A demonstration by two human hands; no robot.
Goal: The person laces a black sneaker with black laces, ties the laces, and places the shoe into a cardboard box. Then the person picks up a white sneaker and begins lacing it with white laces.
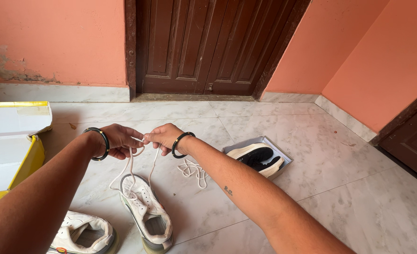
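On a marble floor (340,188) by a brown door (208,47), both hands' fingers (148,138) pinched a white lace (129,164) above the sneaker (147,214).

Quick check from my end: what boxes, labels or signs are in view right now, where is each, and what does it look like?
Yellow box: left edge of the floor, open, rectangular, yellow outside, white inside, lid raised.
Grey box: on the floor right of the hands, small, open, rectangular, holding black shoes with cream soles.
No labels, signs or screens visible.
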